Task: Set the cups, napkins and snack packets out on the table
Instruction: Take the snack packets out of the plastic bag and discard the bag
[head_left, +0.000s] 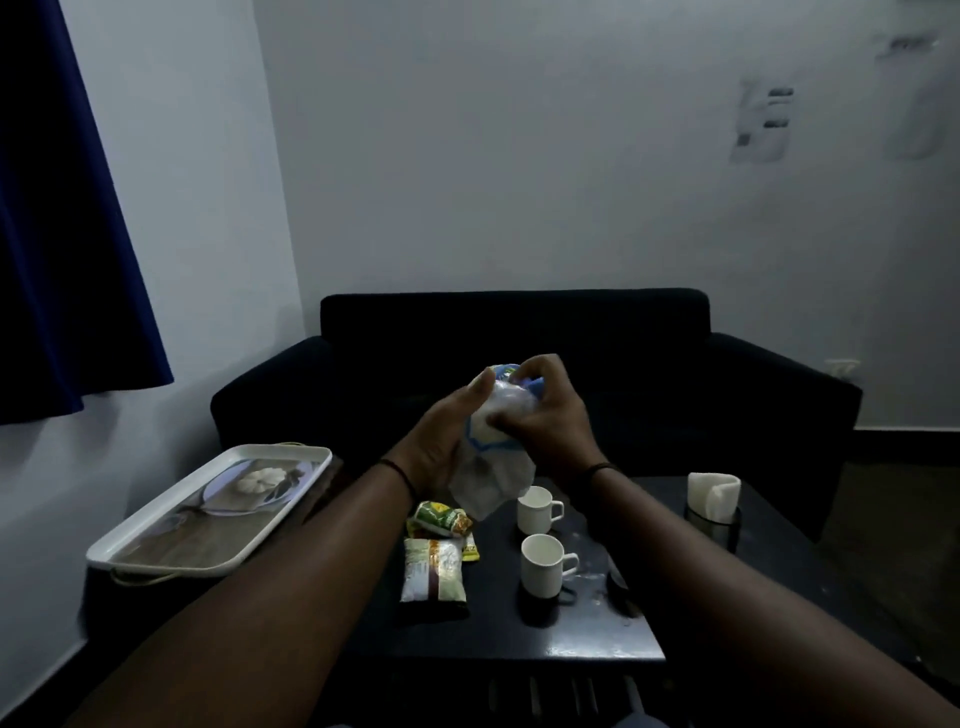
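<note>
the dark tabletop (597, 639) ends in a glossy near edge, with bare room along that front strip and at the right front corner. just behind it a white and brown snack packet (434, 570) lies flat on the left, and a white cup (543, 564) stands upright to its right, handle pointing right. farther back a green snack packet (441, 518) lies crumpled, with a small yellow packet (470, 550) just beside it, and a second white cup (535, 509) stands behind the first, apart from it. at the far right corner white napkins (712, 493) sit upright in a dark holder (714, 527). off the left edge a white tray (156, 551) rests tilted, on its own. above the middle of the tabletop both hands hold a clear plastic bag (493, 467) with blue print: the left hand (441, 441) has its grip closed on the bag's left side, thumb up, and the right hand (550, 421) pinches its top. the bag's lower end hangs just above the far cup. beyond stands a dark sofa (519, 338), a pale wall (519, 156), and a blue curtain (67, 234) at the left.
</note>
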